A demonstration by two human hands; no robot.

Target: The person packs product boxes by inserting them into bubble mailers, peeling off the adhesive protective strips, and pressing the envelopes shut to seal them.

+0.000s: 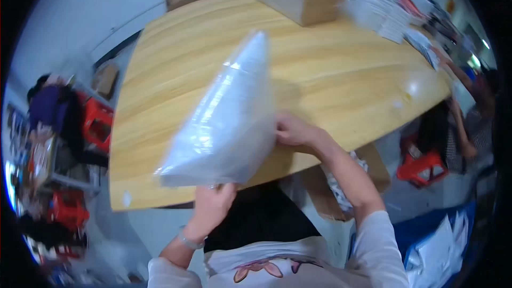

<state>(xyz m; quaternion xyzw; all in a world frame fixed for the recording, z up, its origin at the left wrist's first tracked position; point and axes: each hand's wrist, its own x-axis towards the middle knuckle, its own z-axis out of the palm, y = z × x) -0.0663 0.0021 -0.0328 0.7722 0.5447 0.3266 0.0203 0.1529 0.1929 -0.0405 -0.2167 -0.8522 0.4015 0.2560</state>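
A shiny, see-through plastic bag (224, 112) with whitish contents is held up at a tilt over the near part of the table. What lies inside it cannot be made out. My left hand (213, 205) grips its bottom edge, fingers closed, just off the table's front edge. On the bag's right side, my right hand (292, 130) pinches the plastic, with the fingertips partly hidden behind it. The bag is somewhat blurred by motion.
The wooden table (330, 69) carries a cardboard box (298, 0) and stacked white packets (378, 10) at the back. Below its front edge stands an open carton (346, 181). A blue bin (437, 245) with white bags is at right. People sit left and right near red stools (421, 168).
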